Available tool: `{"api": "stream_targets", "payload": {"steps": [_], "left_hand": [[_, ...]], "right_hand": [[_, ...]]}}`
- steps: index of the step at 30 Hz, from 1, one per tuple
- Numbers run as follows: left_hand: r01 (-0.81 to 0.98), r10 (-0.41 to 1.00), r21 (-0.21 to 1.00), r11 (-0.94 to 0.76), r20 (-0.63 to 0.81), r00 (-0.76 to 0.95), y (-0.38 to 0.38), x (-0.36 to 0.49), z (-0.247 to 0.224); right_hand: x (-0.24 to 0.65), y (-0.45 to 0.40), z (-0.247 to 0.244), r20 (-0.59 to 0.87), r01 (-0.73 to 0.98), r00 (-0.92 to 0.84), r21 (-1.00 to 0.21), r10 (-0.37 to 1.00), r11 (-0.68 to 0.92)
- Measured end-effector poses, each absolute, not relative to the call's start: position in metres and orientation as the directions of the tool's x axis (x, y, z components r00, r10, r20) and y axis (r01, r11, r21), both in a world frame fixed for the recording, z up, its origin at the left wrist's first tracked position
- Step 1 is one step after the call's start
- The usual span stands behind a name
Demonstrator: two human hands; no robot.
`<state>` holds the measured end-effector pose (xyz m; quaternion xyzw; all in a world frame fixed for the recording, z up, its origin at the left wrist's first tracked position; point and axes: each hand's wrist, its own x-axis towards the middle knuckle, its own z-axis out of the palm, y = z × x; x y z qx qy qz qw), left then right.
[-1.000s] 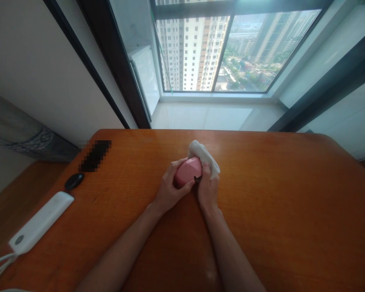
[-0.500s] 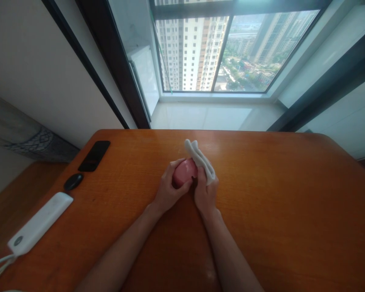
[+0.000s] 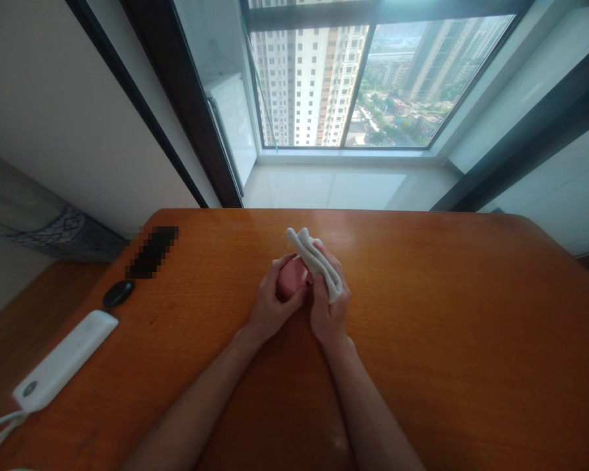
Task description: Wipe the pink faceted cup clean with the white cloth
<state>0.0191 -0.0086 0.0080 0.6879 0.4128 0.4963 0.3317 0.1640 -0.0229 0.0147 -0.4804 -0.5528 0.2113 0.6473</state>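
Note:
A rounded, glossy pink object [image 3: 290,277] is held in my left hand [image 3: 269,302], with the fingers behind it and the thumb along its near side. My right hand [image 3: 330,313] grips a folded white cloth [image 3: 316,259], thumb on the near face and fingers along the far side. The cloth's left face lies against the right side of the pink object and hides part of it. Both hands are close together over the middle of the brown wooden table [image 3: 422,314].
On the table's left side are a dark, pixelated flat object [image 3: 152,252], a black mouse-like object [image 3: 118,294] and a white power strip [image 3: 66,360] with cables at its lower end. A window [image 3: 343,85] stands beyond the far edge.
My right hand and the cloth have shifted slightly left, covering more of the pink object. More of the right fingers shows behind the cloth. My left hand has barely moved.

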Motion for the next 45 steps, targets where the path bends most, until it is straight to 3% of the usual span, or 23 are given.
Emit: {"api": "stream_targets", "payload": {"steps": [5,9,11,17,22,24,28,30,35,39,45], "left_hand": [[0.284,0.876,0.832,-0.476,0.42,0.238,-0.01,0.02,0.01],[0.262,0.896,0.858,-0.441,0.405,0.182,-0.009,0.019,0.008],[0.251,0.901,0.866,-0.432,0.403,0.159,-0.009,0.019,0.008],[0.298,0.878,0.829,-0.473,0.417,0.233,-0.01,0.019,0.011],[0.252,0.898,0.864,-0.436,0.402,0.177,-0.01,0.019,0.009],[0.253,0.901,0.865,-0.433,0.401,0.168,-0.009,0.019,0.009],[0.291,0.886,0.84,-0.458,0.406,0.223,-0.01,0.019,0.01],[0.286,0.88,0.837,-0.467,0.407,0.244,-0.01,0.018,0.009],[0.234,0.905,0.897,-0.375,0.299,0.303,-0.009,0.016,0.001],[0.29,0.914,0.897,-0.332,0.23,0.335,-0.009,0.018,-0.004],[0.172,0.856,0.851,-0.495,0.444,0.267,-0.008,0.019,0.002]], "right_hand": [[0.166,-0.019,0.014,0.259,0.126,0.453,-0.966,0.853,0.226],[0.165,-0.022,0.016,0.504,0.246,0.307,-0.862,0.807,0.444],[0.164,-0.023,0.017,0.549,0.271,0.269,-0.831,0.791,0.485],[0.167,-0.017,0.015,0.21,0.096,0.444,-0.978,0.871,0.187],[0.167,-0.022,0.015,0.491,0.241,0.302,-0.869,0.817,0.433],[0.166,-0.022,0.015,0.502,0.249,0.292,-0.862,0.814,0.442],[0.166,-0.017,0.015,0.231,0.099,0.436,-0.973,0.87,0.209],[0.167,-0.016,0.014,0.187,0.076,0.435,-0.982,0.881,0.171],[0.171,-0.02,0.012,0.453,0.241,0.363,-0.89,0.814,0.388],[0.176,-0.022,0.016,0.598,0.386,0.318,-0.79,0.736,0.476],[0.172,-0.024,0.024,0.677,0.457,0.179,-0.7,0.714,0.549]]}}
